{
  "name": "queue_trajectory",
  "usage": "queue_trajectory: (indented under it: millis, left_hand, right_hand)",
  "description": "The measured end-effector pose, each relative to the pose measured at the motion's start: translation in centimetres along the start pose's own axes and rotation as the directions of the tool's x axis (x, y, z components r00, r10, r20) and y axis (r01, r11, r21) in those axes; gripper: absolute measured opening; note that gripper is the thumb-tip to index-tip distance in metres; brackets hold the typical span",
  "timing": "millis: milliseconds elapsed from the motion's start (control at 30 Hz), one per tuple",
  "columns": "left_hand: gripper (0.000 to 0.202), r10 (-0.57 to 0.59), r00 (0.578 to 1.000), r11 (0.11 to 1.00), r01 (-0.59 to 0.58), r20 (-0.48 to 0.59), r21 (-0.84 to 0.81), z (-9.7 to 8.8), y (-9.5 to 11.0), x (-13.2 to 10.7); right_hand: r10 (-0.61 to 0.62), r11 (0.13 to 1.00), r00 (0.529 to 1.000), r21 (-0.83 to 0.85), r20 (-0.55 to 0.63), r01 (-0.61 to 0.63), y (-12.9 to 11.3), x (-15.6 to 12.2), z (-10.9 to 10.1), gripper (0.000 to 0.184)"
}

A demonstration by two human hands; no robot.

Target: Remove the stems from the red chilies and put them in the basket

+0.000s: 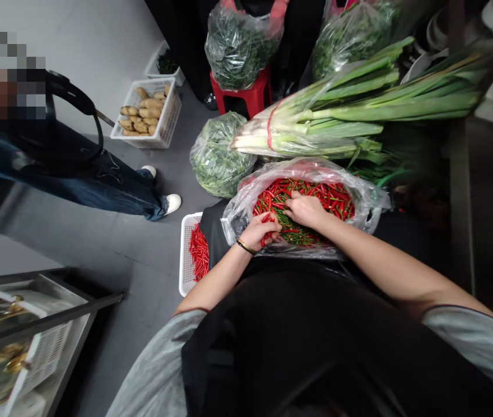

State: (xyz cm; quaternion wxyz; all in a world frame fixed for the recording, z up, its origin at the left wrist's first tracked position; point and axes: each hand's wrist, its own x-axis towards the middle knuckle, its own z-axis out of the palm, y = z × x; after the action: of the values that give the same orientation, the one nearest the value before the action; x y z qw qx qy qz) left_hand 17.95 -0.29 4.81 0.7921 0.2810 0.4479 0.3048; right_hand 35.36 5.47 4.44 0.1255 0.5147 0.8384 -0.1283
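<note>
A clear plastic bag (238, 217) full of red chilies (331, 197) with green stems lies open on my lap. Over its left side my left hand (261, 230) is closed around a few red chilies. My right hand (306, 209) reaches in near the middle of the pile, its fingers curled down among the chilies and stems. What its fingertips pinch, if anything, is hidden. Left of my lap, a white plastic basket (183, 255) holds loose red chilies (198, 255), partly covered by my dark clothing.
Beyond the bag lie a bundle of leeks (316, 124) and a bag of greens (220, 153). A red stool (261, 95) carries another bag of greens (242, 49). A person in jeans (116, 185) stands left, near a crate of potatoes (166, 136). A metal rack (85, 307) stands lower left.
</note>
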Motion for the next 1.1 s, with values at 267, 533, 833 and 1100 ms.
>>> queue_trajectory:
  millis: [267, 533, 833, 1100]
  left_hand:
    - [0.046, -0.009, 0.986, 1.0, 0.006, -0.165, -0.018, 1.0, -0.8, 1.2]
    - [0.039, -0.184, 0.983, 0.982, 0.184, 0.006, -0.049, 0.6, -1.0, 1.1]
    - [0.029, -0.008, 0.99, 0.986, -0.015, -0.141, -0.165, -0.8, 0.2, 0.7]
    - [0.042, -0.002, 0.989, 0.986, -0.023, -0.146, -0.167, 0.1, -0.4, 1.9]
  right_hand:
    - [-0.169, 0.984, 0.981, 0.045, -0.092, 0.174, 0.5, -3.8, 0.2, 0.036]
    - [-0.531, 0.779, 0.846, 0.362, -0.052, 0.511, 1.4, -5.5, -1.1, 0.032]
    - [0.077, 0.991, 0.997, 0.11, -0.009, -0.076, -0.7, 4.5, -0.5, 0.036]
    - [-0.448, 0.876, 0.888, 0.147, -0.101, 0.459, -1.0, -4.5, -1.2, 0.036]
